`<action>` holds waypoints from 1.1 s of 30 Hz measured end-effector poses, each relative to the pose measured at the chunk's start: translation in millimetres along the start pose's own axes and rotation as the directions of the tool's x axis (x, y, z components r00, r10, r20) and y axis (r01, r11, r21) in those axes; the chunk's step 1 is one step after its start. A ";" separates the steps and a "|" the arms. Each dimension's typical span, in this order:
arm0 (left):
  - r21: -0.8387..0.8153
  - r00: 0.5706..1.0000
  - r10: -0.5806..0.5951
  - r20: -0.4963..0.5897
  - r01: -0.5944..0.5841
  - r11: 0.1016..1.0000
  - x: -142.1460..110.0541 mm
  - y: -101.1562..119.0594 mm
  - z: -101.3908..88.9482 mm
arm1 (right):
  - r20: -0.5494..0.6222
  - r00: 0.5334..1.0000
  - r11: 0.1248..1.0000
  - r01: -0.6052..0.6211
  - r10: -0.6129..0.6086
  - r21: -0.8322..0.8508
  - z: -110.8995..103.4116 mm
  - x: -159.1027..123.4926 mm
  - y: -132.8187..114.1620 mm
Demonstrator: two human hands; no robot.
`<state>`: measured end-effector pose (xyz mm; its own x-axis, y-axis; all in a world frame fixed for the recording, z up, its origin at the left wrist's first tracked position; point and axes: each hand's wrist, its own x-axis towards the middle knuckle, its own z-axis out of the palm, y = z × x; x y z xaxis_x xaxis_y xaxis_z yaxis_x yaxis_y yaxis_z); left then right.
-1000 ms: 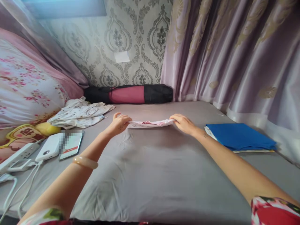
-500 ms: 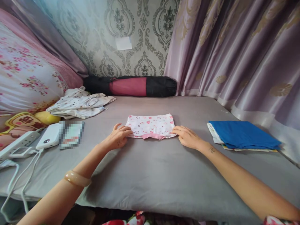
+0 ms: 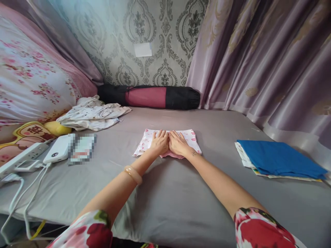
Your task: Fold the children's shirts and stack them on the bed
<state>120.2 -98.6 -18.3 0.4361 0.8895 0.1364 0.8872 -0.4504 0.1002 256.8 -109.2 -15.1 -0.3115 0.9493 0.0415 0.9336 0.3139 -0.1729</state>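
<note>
A small white garment (image 3: 192,139) with pink prints and a pink hem lies folded flat on the grey bed sheet (image 3: 165,193). My left hand (image 3: 159,142) and my right hand (image 3: 177,142) rest side by side on its middle, palms down, fingers stretched out and touching the cloth. Neither hand grips anything. A pale bangle (image 3: 132,174) sits on my left wrist.
A folded stack with a blue cloth (image 3: 279,158) on top lies at the right. Crumpled pale clothes (image 3: 93,115) lie at the back left, a black and red roll bag (image 3: 151,97) by the wall. A power bank (image 3: 56,153), phone (image 3: 82,148), power strip (image 3: 22,159) and cables sit at the left. Curtains hang along the right.
The garment was held up by its ends, then laid flat on the sheet. Both hands have since moved from its side edges to its middle and now press on it.
</note>
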 end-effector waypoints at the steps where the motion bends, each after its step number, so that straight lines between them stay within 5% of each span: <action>1: 0.008 1.000 0.001 -0.002 -0.001 1.000 2.8 -0.8 3.5 | 0.019 1.000 1.000 -0.011 0.011 0.007 2.7 3.1 -0.3; 10: 0.031 0.998 0.024 -0.053 -0.022 0.999 4.1 -14.4 15.3 | -0.025 0.999 1.000 -0.029 0.029 0.005 14.9 6.9 6.9; 24: 0.043 0.973 -0.189 -0.129 0.196 0.980 8.0 -24.8 17.0 | -0.138 0.926 0.934 -0.356 0.351 -0.015 13.4 5.9 24.8; 33: -0.007 0.989 -0.147 0.000 0.147 0.989 -3.1 -62.4 7.5 | -0.093 0.932 0.936 -0.352 0.351 0.007 9.3 -7.7 55.2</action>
<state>64.6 -72.7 -32.3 0.3011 0.9460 0.1199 0.9405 -0.3154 0.1264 309.1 -99.3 -34.1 0.0539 0.9961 0.0699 0.9822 -0.0403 -0.1834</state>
